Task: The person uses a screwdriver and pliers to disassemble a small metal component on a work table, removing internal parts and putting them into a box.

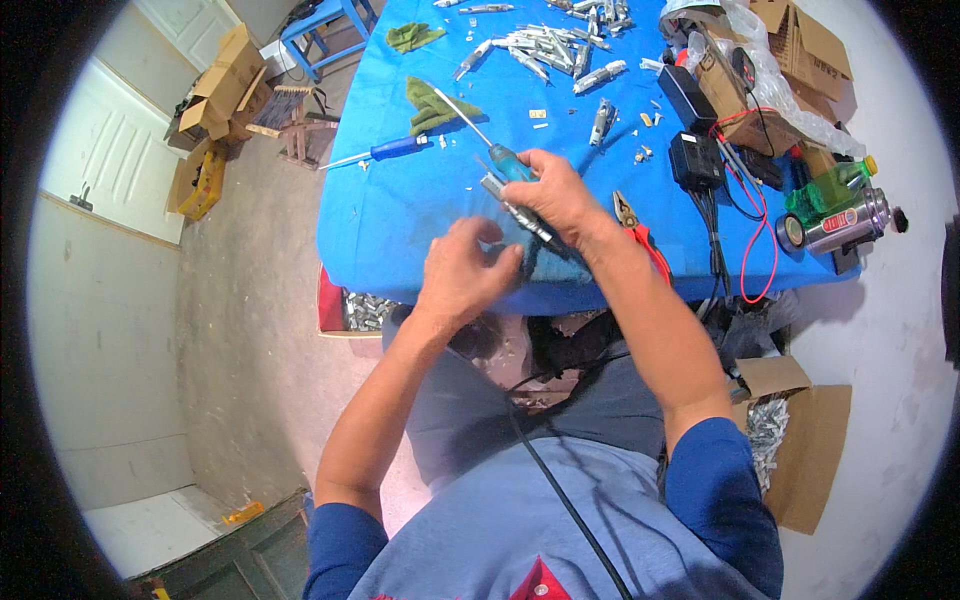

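Observation:
My right hand (pixel 565 198) is closed around a screwdriver (pixel 512 164) with a teal see-through handle, its long shaft pointing up and left over the table. The same hand also holds a slim silver metal piece (pixel 523 215) with a dark lower end, just below the handle; its exact kind is unclear. To the left and nearer my body is my left hand (pixel 462 272), blurred by motion. Its fingers are curled but apart from the thumb, and nothing shows between them. Pliers with red handles (pixel 640 235) lie right of my right wrist.
On the blue-covered table (pixel 400 220) are a blue-handled screwdriver (pixel 390 149), green cloths (pixel 440 107) and a pile of silver metal pieces (pixel 560 45). Black adapters (pixel 697 160) with cables, a green bottle (pixel 835 190) and a steel flask (pixel 845 222) line the right side.

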Action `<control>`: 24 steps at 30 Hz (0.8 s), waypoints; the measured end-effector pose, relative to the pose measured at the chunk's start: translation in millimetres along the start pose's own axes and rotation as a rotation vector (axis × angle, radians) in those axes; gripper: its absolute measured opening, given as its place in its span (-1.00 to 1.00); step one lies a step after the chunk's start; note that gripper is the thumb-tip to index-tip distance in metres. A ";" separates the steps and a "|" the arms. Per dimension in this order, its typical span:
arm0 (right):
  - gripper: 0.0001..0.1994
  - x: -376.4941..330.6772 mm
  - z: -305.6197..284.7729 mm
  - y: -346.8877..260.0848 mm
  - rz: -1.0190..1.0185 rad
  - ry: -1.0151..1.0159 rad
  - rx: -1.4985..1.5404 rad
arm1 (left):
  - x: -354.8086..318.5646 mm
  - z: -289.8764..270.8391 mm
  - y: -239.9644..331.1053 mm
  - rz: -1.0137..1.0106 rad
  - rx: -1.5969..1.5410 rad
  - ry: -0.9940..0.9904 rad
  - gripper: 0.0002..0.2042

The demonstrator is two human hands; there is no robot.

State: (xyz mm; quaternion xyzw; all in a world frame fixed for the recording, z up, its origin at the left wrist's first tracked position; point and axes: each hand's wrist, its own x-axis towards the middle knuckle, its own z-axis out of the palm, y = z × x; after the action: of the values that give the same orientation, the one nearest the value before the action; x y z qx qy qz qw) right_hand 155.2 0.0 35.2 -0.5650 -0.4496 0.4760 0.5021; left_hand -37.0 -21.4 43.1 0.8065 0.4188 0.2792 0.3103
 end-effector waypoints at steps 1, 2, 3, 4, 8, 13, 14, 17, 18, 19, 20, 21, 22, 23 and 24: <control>-0.59 2.6 -9.7 -12.6 0.088 -0.110 -0.011 | 3.2 -3.7 -5.8 -0.010 -0.006 0.025 -0.65; -0.59 7.6 -16.5 -18.8 0.109 -0.171 -0.033 | 10.0 -7.1 -14.6 -0.021 -0.013 0.050 -0.67; -0.58 12.1 -21.8 -23.2 0.131 -0.227 -0.055 | 18.1 -8.4 -24.3 -0.029 -0.021 0.072 -0.68; -0.57 16.6 -21.4 -28.2 0.115 -0.277 -0.082 | 25.3 -9.4 -36.6 -0.055 -0.074 0.120 -0.73; -0.56 35.7 -20.4 -32.9 -0.037 -0.364 -0.293 | 52.7 -13.1 -64.1 -0.070 -0.069 0.164 -0.77; -0.56 40.6 -18.3 -21.2 -0.132 -0.175 -0.178 | 59.3 -8.5 -76.2 0.245 0.289 0.262 -0.82; -0.56 39.9 -23.5 -22.1 -0.138 -0.147 -0.170 | 62.9 -13.6 -79.1 0.256 0.316 0.236 -0.83; -0.56 31.4 -28.6 -22.9 -0.122 -0.141 -0.160 | 76.6 -33.1 -104.2 0.106 0.324 0.300 -0.81; -0.55 31.0 -28.2 -20.4 -0.127 -0.175 -0.163 | 81.4 -41.7 -115.1 0.038 0.297 0.349 -0.80; -0.54 26.5 -24.4 -26.1 -0.130 -0.210 -0.168 | 84.1 -45.3 -120.8 -0.032 0.268 0.396 -0.79; -0.52 20.0 -23.2 -34.5 -0.076 -0.239 -0.232 | 84.1 -44.1 -124.3 -0.015 0.253 0.389 -0.79; -0.52 20.5 -22.7 -35.1 -0.097 -0.271 -0.322 | 84.3 -43.0 -123.0 0.006 0.237 0.377 -0.79; -0.52 20.9 -22.0 -35.5 -0.117 -0.305 -0.411 | 83.3 -42.6 -121.3 0.025 0.221 0.366 -0.79; -0.52 21.1 -21.8 -35.7 -0.138 -0.340 -0.501 | 80.5 -39.8 -118.4 0.056 0.229 0.336 -0.79; -0.54 25.8 -22.9 -26.9 -0.163 -0.382 -0.505 | 78.7 -37.7 -109.7 0.028 0.163 0.297 -0.79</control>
State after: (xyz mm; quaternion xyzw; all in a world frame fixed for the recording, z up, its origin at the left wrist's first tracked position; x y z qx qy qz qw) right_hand 180.7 24.7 60.7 -0.5341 -0.6834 0.4051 0.2890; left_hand -80.0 105.5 2.0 0.7845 0.4702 0.3646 0.1746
